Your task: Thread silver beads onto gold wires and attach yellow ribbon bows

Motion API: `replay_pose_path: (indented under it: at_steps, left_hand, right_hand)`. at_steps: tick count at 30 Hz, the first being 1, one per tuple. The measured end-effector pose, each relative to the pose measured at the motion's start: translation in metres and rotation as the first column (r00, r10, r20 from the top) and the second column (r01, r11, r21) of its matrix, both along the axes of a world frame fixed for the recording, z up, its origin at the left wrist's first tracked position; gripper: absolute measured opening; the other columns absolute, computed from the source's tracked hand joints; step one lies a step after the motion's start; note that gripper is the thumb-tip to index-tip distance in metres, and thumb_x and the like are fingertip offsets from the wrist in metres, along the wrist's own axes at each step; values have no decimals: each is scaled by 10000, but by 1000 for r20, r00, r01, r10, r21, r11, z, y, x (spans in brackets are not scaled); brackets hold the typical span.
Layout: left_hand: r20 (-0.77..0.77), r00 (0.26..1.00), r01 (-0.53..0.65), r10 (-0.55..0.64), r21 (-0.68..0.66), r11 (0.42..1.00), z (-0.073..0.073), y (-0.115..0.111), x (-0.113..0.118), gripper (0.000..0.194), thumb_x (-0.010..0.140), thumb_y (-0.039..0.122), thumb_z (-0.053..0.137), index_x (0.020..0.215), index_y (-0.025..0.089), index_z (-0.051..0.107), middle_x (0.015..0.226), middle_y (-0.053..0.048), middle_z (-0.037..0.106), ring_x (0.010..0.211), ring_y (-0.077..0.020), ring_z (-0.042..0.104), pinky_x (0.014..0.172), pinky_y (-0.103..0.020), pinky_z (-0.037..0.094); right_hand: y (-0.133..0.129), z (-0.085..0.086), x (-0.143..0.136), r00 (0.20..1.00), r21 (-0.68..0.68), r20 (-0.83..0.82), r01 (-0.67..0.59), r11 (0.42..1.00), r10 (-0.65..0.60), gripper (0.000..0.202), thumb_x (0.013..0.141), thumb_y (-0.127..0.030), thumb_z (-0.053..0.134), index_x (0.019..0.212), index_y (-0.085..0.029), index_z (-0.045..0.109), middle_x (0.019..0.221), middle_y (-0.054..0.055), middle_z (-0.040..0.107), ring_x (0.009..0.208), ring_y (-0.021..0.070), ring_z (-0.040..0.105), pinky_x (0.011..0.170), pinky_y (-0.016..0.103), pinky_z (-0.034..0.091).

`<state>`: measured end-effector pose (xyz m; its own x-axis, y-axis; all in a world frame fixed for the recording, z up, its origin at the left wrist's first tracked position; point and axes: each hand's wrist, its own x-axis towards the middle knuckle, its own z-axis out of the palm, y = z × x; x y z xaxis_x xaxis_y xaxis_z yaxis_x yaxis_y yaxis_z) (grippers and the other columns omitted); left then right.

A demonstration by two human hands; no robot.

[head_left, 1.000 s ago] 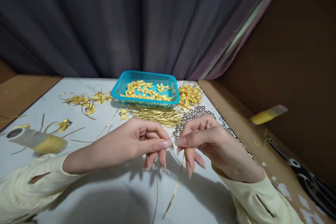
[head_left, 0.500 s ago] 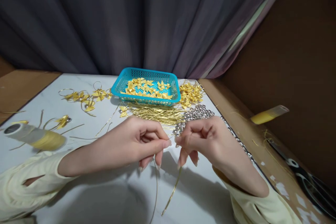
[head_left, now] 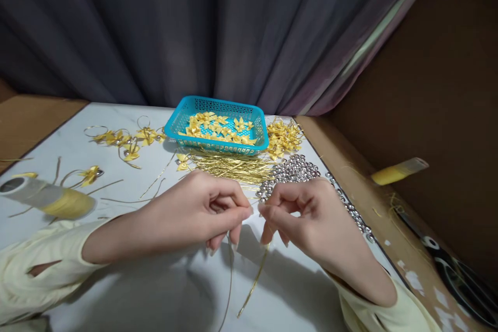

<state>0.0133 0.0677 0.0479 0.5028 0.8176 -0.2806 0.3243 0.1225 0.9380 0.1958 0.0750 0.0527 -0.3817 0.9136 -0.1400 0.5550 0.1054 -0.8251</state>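
My left hand and my right hand face each other over the middle of the table, fingertips a small gap apart. Each thumb is pinched against the index finger. Below my right hand hangs a gold cord, its loose end pointing down and left. A thinner, duller length of cord trails down from under my left fingers. What sits right between the fingertips is too small to make out. Just beyond the hands lie a bundle of cut gold cords and a heap of silver beads.
A blue basket holds yellow ribbon flowers, with another flower pile to its right. Finished-looking flower loops lie at the left, near a spool of yellow thread. On the right ledge are scissors, paper scraps and another yellow spool.
Both hands keep their pinches with barely any movement. The right hand sits slightly lower, its lower fingers drawn in a little, and the view has shifted slightly.
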Motion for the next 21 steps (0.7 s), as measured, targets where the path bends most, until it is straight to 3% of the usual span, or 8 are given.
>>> replay_pose_path:
  at_steps: [10,21]
  left_hand:
    - [-3,1000,8,-8,0,1000,-3,2,0,188,848,260,536,709,162,617,605,40,657,429,-34,523,437,-98,420]
    - [-19,999,46,-46,0,999,-2,3,-1,298,890,330,487,715,156,653,556,29,622,442,-50,533,480,-125,419]
  right_hand:
    - [-4,-3,0,1000,238,-20,0,971,5,266,689,-93,505,448,-145,606,396,-21,611,311,39,458,343,134,301]
    - [-3,-4,-1,999,248,-32,26,968,-18,259,674,-82,501,439,-142,590,404,-18,619,313,37,465,345,122,330]
